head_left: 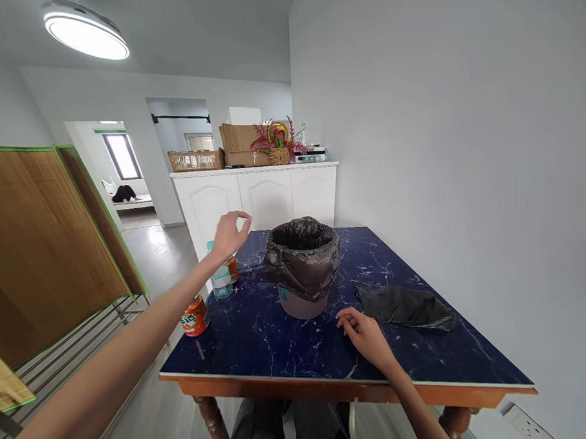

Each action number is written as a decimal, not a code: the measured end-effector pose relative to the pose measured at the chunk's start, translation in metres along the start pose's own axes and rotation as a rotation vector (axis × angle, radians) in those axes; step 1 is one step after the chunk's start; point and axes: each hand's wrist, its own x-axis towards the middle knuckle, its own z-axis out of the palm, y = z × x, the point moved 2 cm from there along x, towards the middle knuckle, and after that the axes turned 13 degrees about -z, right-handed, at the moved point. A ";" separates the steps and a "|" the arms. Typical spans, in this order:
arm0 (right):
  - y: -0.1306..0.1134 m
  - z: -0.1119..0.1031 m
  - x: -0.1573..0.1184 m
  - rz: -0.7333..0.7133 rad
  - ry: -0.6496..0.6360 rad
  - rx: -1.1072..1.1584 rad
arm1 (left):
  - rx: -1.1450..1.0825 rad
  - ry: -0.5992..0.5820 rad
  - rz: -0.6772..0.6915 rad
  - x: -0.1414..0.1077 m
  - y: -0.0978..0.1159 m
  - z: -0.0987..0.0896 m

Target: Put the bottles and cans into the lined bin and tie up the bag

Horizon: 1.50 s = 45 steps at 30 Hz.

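while the left hand [231, 235] is raised near the black-lined bin [303, 272] standing on the table [268, 351], empty, thumb and fingertips narrowly parted, the right hand [365, 337] curls loosely, also empty, near a flattened black bag [406, 306].

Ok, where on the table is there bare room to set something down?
Free: the front of the table, between the front can and the right hand; also the back-right patch between the bin, flat black bag and wall. Crowded: the left edge, where that can, a bottle and a second can stand, partly screened by the left arm.
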 end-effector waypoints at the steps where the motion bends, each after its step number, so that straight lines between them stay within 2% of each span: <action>1: 0.001 0.000 0.000 -0.002 0.001 -0.001 | 0.037 0.047 -0.055 0.001 -0.015 -0.005; 4: 0.002 0.000 -0.001 -0.003 0.003 -0.004 | 0.139 0.096 -0.222 0.000 -0.058 -0.016; 8: 0.004 0.000 -0.002 -0.001 -0.004 -0.011 | 0.193 0.006 -0.388 -0.012 -0.100 -0.015; 11: 0.004 0.001 -0.002 0.000 -0.012 -0.018 | 0.173 -0.046 -0.436 -0.021 -0.113 -0.009; 14: 0.005 0.001 -0.002 0.000 -0.017 -0.022 | 0.134 -0.040 -0.413 -0.026 -0.110 -0.010; 16: 0.006 0.002 -0.002 0.000 -0.020 -0.024 | 0.097 -0.014 -0.358 -0.026 -0.099 -0.019; 19: 0.009 0.004 -0.003 0.000 -0.026 -0.025 | 0.019 0.057 -0.224 -0.025 -0.067 -0.048; 21: 0.010 0.004 -0.003 0.000 -0.029 -0.026 | -0.040 0.116 -0.122 -0.027 -0.034 -0.073; 24: 0.011 0.005 -0.004 0.002 -0.036 -0.024 | -0.174 0.213 0.056 -0.036 0.027 -0.105; 26: 0.011 0.005 -0.004 0.004 -0.043 -0.021 | -0.442 0.253 0.225 -0.045 0.066 -0.114; 28: 0.011 0.005 -0.004 0.002 -0.045 -0.020 | -0.616 0.190 0.314 -0.050 0.095 -0.108; 31: 0.010 0.006 -0.002 -0.008 -0.036 -0.021 | -0.664 0.054 0.325 -0.051 0.117 -0.076; 35: 0.009 0.009 0.000 -0.023 -0.023 -0.025 | -0.612 -0.136 0.261 -0.045 0.114 -0.017; 38: 0.008 0.009 0.000 -0.027 -0.020 -0.028 | -0.521 -0.322 0.265 -0.044 0.110 0.015; 40: 0.008 0.009 0.000 -0.026 -0.022 -0.030 | -0.446 -0.439 0.287 -0.044 0.108 0.024; 42: 0.008 0.008 0.000 -0.024 -0.025 -0.029 | -0.390 -0.475 0.292 -0.043 0.104 0.025; 45: 0.008 0.008 0.000 -0.023 -0.027 -0.025 | -0.339 -0.347 0.227 -0.034 0.084 0.019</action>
